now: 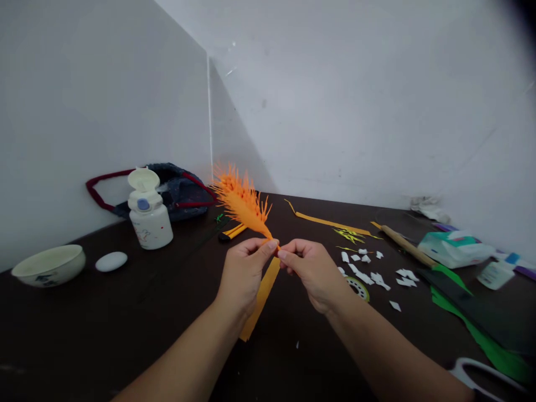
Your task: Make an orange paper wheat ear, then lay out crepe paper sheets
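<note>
An orange paper flower (242,196), fringed with thin pointed strips, tilts up to the left above the dark table. My left hand (245,268) pinches the narrow base of it between thumb and fingers. Close beside, my right hand (307,268) pinches the tip of its twisted lower end, thumb against fingertips. The two hands almost touch. Beneath them a flat strip of orange-yellow paper (263,298) lies on the table, partly hidden by my left hand.
On the left are a bowl (50,267), a white oval object (111,261), a white bottle (151,223) and a dark bag (184,192). Rightward lie white paper scraps (379,279), a tape roll (358,289), green paper (481,329), a small bottle (496,274) and a tissue pack (454,249).
</note>
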Tool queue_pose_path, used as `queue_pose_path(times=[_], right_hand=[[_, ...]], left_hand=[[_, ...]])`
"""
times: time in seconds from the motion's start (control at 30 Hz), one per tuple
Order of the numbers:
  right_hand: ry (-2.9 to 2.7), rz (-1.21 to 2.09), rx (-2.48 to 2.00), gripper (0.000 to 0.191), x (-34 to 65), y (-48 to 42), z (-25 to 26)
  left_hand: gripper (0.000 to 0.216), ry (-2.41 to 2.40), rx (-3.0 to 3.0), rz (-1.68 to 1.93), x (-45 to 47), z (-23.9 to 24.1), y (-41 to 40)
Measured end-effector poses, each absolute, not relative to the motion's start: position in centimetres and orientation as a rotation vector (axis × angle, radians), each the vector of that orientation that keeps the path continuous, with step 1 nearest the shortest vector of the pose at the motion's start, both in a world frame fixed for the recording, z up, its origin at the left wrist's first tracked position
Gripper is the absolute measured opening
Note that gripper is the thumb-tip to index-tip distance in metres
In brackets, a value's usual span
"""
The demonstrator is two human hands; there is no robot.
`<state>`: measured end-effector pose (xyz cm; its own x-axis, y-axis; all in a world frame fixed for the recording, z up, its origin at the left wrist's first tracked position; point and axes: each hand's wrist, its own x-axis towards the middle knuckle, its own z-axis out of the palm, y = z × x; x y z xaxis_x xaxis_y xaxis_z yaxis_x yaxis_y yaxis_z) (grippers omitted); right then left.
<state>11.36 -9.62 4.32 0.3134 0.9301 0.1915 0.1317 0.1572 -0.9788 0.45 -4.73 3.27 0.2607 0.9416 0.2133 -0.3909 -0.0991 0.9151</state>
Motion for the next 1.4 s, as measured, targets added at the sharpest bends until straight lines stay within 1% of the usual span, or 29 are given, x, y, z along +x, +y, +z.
queue_pose_path(times=[0.17,0.27,0.37,0.43,0.6,0.93,1.0,1.13,1.23,1.4], right_hand=[[-1.04,0.799,-1.24,0.011,10.9,-9.6,4.2],[-1.075,0.966,-1.169,0.01,10.9,-9.9,4.4],[-1.103,1.108,-1.132,0.018,11.0,-10.2,4.4],[-1.106,1.073,-1.156,0.019,11.0,-10.2,4.4],[-1.079,0.963,-1.23,0.014,10.8,-10.2,4.5],[-0.982,0.893,-1.22,0.012,10.3,-10.0,4.1],[-0.991,0.92,-1.202,0.01,10.2,-10.1,4.2],[-1.0,1.016,-1.159,0.02,10.4,-10.1,4.5],[-1.019,1.002,-1.177,0.023,10.5,-10.0,4.7],[-1.022,0.874,-1.241,0.014,10.2,-10.0,4.8]], left_hand=[[0.008,0.623,1.166,1.251,0.5,3.2,-4.9],[0.007,0.619,1.167,1.286,0.3,3.4,-4.7],[0.009,0.624,1.187,1.294,0.0,3.6,-4.4],[0.011,0.623,1.201,1.295,-0.2,3.6,-4.3],[0.012,0.623,1.227,1.323,-0.2,3.6,-4.3],[0.007,0.606,1.212,1.345,0.1,3.2,-4.2],[0.007,0.604,1.207,1.346,0.0,3.3,-4.1],[0.007,0.602,1.25,1.333,-0.1,3.6,-4.2],[0.007,0.602,1.279,1.33,-0.1,3.7,-4.2],[0.007,0.568,1.257,1.336,0.1,3.5,-4.3]])
